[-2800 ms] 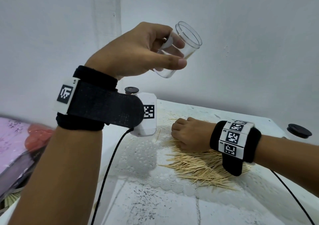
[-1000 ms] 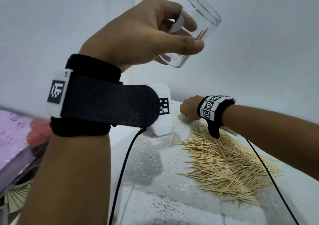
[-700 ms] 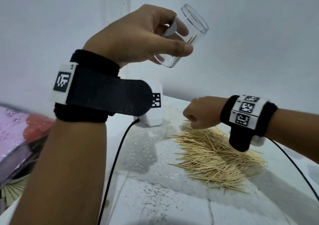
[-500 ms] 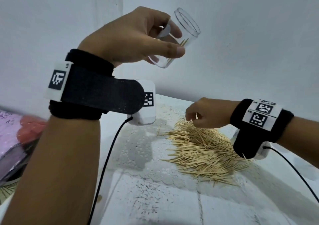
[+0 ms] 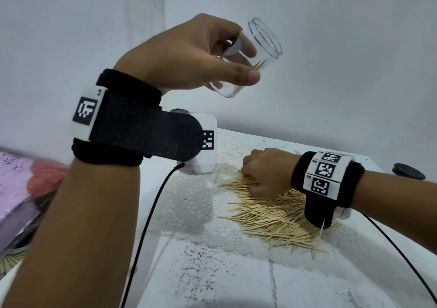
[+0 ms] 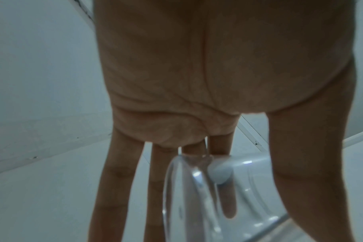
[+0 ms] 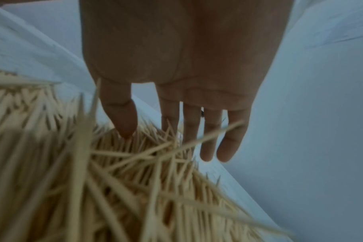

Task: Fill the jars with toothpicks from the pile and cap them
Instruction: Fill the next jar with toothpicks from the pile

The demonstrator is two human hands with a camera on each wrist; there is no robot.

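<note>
My left hand point(image 5: 244, 65) is raised above the table and grips a clear plastic jar point(image 5: 266, 47), tilted with its open mouth up and to the right. A few toothpicks point(image 5: 259, 64) lie inside it. In the left wrist view the thumb and fingers point(image 6: 228, 196) wrap the jar point(image 6: 186, 196). My right hand point(image 5: 256, 173) rests knuckles-up on the far edge of the toothpick pile point(image 5: 279, 215). In the right wrist view its thumb point(image 7: 124, 124) and fingertips dip into the pile point(image 7: 114, 188) with toothpicks between them.
The pile lies on a white lace mat point(image 5: 189, 203) on a white table against a white wall. One black lid point(image 5: 408, 171) lies at the table's far right; another point(image 5: 179, 111) shows behind my left wrist strap. Pink and red items point(image 5: 28, 175) sit off the left edge.
My right hand dropped from just above the pile onto it, fingers now in the toothpicks. The left hand keeps the jar raised; a few toothpicks got into it since the earliest frame.
</note>
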